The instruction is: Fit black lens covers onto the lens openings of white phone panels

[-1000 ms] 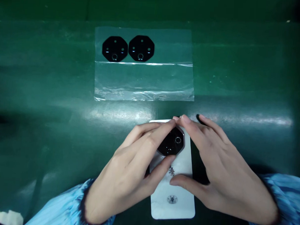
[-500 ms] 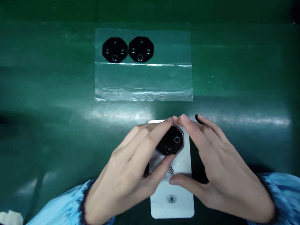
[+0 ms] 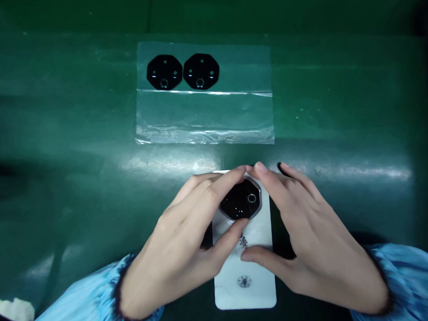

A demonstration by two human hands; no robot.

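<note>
A white phone back cover [image 3: 246, 280] lies flat on the green mat near me. A black octagonal lens plate [image 3: 240, 199] sits on the cover's upper part. My left hand [image 3: 182, 244] pinches that plate between thumb and forefinger. My right hand [image 3: 313, 245] grips the cover, forefinger at its top edge and thumb on its white face. Farther away, two more black octagonal plates [image 3: 164, 71] [image 3: 201, 71] lie side by side on a clear plastic sheet [image 3: 205, 115].
The green mat [image 3: 58, 149] spreads across the whole bench. A white scrap [image 3: 14, 309] shows at the lower left corner. Both my wrists wear light blue sleeves [image 3: 400, 277].
My left fingers have shifted slightly left on the black plate, which now sits a bit more squarely on the cover. The view has drifted a little.
</note>
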